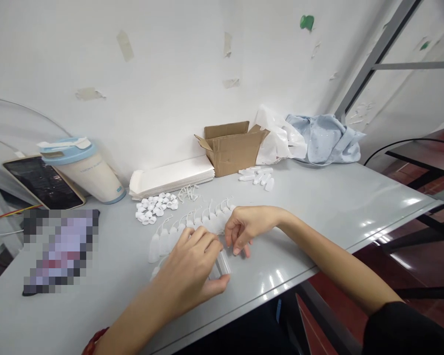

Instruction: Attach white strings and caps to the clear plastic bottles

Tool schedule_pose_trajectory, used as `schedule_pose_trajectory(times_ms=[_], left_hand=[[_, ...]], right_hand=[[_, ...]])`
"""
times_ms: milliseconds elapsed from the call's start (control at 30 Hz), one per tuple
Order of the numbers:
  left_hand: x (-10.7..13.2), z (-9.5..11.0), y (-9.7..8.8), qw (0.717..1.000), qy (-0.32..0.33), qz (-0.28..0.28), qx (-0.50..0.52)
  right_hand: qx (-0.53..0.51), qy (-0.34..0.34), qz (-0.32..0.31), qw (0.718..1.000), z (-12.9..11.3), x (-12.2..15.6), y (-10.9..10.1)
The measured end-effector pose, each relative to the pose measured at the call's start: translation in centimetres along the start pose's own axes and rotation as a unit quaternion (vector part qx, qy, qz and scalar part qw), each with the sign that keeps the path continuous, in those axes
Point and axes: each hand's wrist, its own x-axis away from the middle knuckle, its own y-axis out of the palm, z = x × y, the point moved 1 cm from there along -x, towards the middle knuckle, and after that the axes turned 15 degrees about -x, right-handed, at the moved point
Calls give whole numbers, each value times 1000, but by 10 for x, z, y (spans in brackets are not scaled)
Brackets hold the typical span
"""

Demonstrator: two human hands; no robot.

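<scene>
My left hand (192,264) is closed on a clear plastic tube (225,262), gripped between thumb and fingers low over the table's front part. Just right of it, my right hand (247,229) has its fingers curled and thumb drawn in. Whatever its fingertips hold, if anything, is too small to make out. Behind both hands lies a row of translucent white tubes (165,241) with thin cords at their ends, partly covered by my left hand. Farther back are a pile of white ring-shaped caps (155,208), some loose cords (188,193) and several loose tubes (257,176).
Against the wall stand a white paper stack (173,176), an open cardboard box (237,150), a white plastic bag (279,138) and a light blue cloth bag (323,138). At left are a tumbler (91,172), a phone (44,181) and a blurred-out object (64,251) on the grey table (318,217).
</scene>
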Motion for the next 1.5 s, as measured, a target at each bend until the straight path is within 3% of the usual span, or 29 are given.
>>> schedule_pose_trajectory(times_ms=[400, 933, 1033, 1267, 1500], left_hand=[[1, 0, 2, 999, -1, -11, -40], [1, -4, -3, 998, -4, -62, -8], [2, -10, -6, 999, -24, -29, 24], [5, -32, -15, 983, -129, 125, 27], [7, -44, -22, 956, -239, 173, 14]], right_hand=[[29, 4, -31, 999, 4, -6, 6], [38, 19, -60, 997, 10, -12, 5], [33, 22, -69, 997, 11, -13, 6], [20, 32, -73, 997, 12, -14, 7], [21, 22, -59, 998, 12, -12, 5]])
